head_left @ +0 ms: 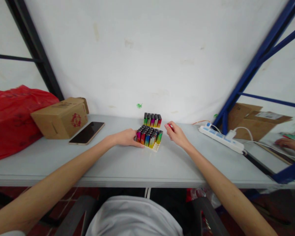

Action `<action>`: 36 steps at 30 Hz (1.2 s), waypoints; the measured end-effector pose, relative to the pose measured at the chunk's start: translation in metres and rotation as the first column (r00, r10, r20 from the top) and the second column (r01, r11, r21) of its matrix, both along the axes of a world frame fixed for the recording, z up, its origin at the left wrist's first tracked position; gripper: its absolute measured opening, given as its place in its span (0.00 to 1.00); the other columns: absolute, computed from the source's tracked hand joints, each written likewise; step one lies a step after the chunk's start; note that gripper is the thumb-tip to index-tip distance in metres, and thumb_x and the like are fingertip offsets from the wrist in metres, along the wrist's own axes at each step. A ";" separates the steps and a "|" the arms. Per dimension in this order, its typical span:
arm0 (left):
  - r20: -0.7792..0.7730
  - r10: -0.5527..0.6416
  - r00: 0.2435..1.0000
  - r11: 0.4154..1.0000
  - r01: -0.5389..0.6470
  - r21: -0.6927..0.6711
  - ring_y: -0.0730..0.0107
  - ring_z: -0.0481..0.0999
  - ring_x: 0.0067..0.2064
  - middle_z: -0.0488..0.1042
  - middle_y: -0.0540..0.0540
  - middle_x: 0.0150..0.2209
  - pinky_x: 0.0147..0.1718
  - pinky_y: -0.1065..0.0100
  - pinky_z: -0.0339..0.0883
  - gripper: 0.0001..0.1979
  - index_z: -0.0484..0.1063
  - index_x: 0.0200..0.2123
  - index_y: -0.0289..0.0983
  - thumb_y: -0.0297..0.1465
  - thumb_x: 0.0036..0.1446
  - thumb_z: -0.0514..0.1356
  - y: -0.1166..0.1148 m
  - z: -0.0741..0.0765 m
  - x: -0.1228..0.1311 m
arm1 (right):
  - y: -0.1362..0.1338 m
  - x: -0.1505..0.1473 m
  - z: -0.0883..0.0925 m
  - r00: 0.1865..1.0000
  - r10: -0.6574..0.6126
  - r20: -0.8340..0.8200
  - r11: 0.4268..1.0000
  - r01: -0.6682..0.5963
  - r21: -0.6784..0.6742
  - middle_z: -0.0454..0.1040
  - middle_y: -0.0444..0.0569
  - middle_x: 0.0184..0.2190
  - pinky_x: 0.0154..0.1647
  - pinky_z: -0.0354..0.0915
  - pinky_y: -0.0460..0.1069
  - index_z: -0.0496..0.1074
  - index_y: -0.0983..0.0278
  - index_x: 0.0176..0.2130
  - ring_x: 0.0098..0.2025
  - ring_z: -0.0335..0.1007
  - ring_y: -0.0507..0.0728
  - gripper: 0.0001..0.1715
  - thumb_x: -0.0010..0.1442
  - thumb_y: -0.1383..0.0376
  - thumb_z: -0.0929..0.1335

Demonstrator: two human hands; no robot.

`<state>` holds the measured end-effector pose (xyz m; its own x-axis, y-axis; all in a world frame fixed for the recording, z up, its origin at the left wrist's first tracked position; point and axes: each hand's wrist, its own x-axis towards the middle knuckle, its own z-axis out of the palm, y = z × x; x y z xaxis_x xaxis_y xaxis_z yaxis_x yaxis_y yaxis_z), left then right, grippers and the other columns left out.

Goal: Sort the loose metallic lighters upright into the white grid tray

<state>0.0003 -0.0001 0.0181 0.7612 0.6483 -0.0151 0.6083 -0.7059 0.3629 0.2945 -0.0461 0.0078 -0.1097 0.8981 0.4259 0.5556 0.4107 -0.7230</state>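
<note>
In front of me stands a pale tray [155, 147] holding several upright lighters [147, 139] in bright colours with black tops. Some slots at its front right corner hold no lighter. My left hand [127, 137] grips the tray's left side, its thumb along the front edge and the other fingers mostly hidden behind. To the right of the tray, my right hand [178, 134] is closed around a small red lighter [170, 127], only part of which shows. Behind the tray, a second block of upright lighters [152, 120] stands near the wall.
On the left lie a phone [87, 132], a cardboard box [61, 119] and a red plastic bag [17, 118]. A white power strip [221, 139] with a plugged-in charger lies at right, by a blue metal frame [250, 70]. Beyond it, another person's hand [288, 143] shows.
</note>
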 end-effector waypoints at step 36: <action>0.015 0.015 1.000 1.000 -0.014 -0.027 0.64 0.78 0.35 0.81 0.51 0.35 0.36 0.70 0.67 0.29 0.80 0.45 0.42 0.59 0.53 0.63 0.000 -0.001 0.000 | -0.011 -0.016 0.002 0.958 -0.005 0.285 0.981 -0.051 0.188 0.66 0.41 0.23 0.29 0.52 0.47 0.67 0.62 0.35 0.24 0.57 0.51 0.21 0.70 0.50 0.60</action>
<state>0.0003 0.0004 0.0168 0.7521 0.6587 -0.0210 0.6126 -0.6870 0.3909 0.2785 -0.0572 0.0097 -0.2705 0.7983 0.5381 0.7145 0.5411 -0.4435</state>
